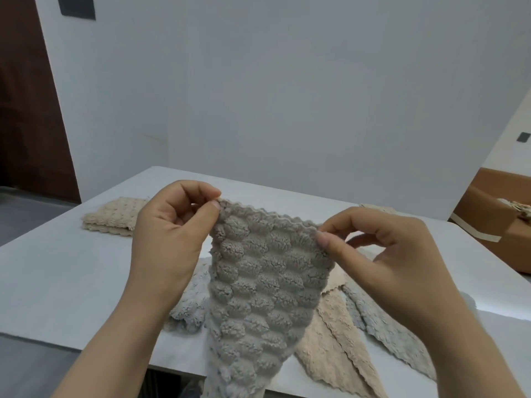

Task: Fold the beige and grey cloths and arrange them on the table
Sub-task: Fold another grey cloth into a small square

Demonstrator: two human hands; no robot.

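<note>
Head view, grey cloth point(264, 282): hanging in the air above the near part of the table point(71, 268), in front of loose cloths.
Long axis: running vertically; the lower end is pointing down past the table's near edge, and the scalloped top edge is sloping slightly down to the right.
Left hand point(169, 234): pinching the top left corner between thumb and forefinger, other fingers curling in.
Right hand point(382, 254): pinching the top right corner likewise.
Folded beige cloth point(112, 216): lying at the table's far left.
Spread beige cloth point(324, 340): lying flat near the right.
</note>
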